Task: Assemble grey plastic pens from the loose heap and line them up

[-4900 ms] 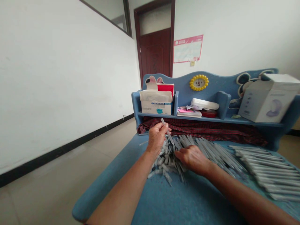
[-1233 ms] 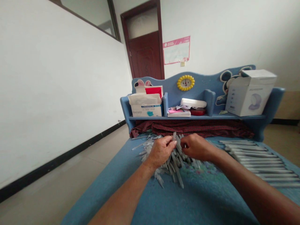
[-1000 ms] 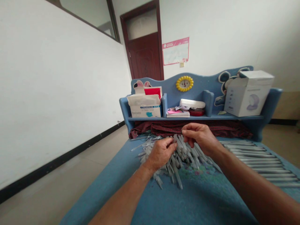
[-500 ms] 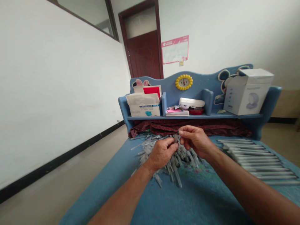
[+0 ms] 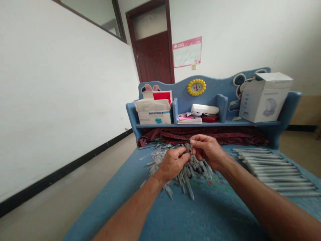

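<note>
Over a heap of clear and greyish plastic pen parts (image 5: pixel 187 182), my two hands almost meet at the fingertips. My left hand (image 5: pixel 173 163) is closed in a pinch, back of the hand up; what it grips is mostly hidden behind the fingers. My right hand (image 5: pixel 207 150) is closed too, thumb against forefinger, with a tiny dark tip showing between them that is too small to name. To the right, beside my right forearm, lie several pale pens (image 5: pixel 276 170) with dark ends, side by side in a row.
A blue bed-like surface (image 5: pixel 175 221) carries the heap and row. At its far edge stands a blue headboard shelf (image 5: pixel 210 126) with a mask box (image 5: pixel 155 115), a white carton (image 5: pixel 265 98) and a red case (image 5: pixel 210 118). Checked cloth (image 5: pixel 173 136) lies below the shelf.
My right hand has shifted very slightly left, closer to my left hand. Otherwise the hands, heap and row look the same.
</note>
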The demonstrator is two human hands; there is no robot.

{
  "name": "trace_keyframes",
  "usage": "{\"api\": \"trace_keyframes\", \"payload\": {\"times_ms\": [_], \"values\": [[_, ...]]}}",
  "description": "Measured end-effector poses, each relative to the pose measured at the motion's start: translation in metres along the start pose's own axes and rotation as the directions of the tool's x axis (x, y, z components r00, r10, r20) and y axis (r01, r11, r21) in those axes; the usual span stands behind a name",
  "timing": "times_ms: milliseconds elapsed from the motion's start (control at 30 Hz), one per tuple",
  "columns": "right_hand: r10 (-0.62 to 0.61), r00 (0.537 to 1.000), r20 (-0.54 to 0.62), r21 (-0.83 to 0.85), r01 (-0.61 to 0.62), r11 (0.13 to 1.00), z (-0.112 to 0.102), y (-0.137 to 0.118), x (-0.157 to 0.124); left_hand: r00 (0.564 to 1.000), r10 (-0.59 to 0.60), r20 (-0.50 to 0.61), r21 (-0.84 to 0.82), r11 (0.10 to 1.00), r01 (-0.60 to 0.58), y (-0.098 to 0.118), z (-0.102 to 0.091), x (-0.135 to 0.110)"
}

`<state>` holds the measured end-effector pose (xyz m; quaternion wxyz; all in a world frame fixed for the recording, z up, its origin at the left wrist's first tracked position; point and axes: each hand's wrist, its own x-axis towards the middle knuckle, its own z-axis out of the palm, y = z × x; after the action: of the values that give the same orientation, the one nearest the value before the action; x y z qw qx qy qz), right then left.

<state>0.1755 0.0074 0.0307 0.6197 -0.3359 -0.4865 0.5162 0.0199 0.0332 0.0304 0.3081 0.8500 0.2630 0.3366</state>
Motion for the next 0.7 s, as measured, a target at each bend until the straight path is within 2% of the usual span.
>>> {"api": "trace_keyframes", "payload": {"times_ms": [167, 333, 533, 700], "values": [[0.007, 1.0, 0.03, -0.008, -0.006, 1.0, -0.001, 0.0, 0.0, 0.999, -0.017, 0.047, -0.104, 0.994, 0.022, 0.002, -0.001, 0.001], [-0.051, 0.996, 0.079, -0.177, 0.064, 0.982, -0.006, -0.008, 0.0, 0.994, -0.051, 0.095, -0.164, 0.984, 0.067, 0.003, -0.002, 0.001], [-0.031, 0.986, 0.164, -0.415, 0.097, 0.905, -0.014, -0.021, -0.001, 0.988, -0.061, 0.143, -0.133, 0.988, 0.08, 0.001, -0.003, 0.001], [0.01, 0.982, 0.187, -0.527, 0.092, 0.845, -0.021, -0.028, 0.0, 0.985, -0.048, 0.166, -0.066, 0.996, 0.06, -0.003, -0.002, 0.0]]}}
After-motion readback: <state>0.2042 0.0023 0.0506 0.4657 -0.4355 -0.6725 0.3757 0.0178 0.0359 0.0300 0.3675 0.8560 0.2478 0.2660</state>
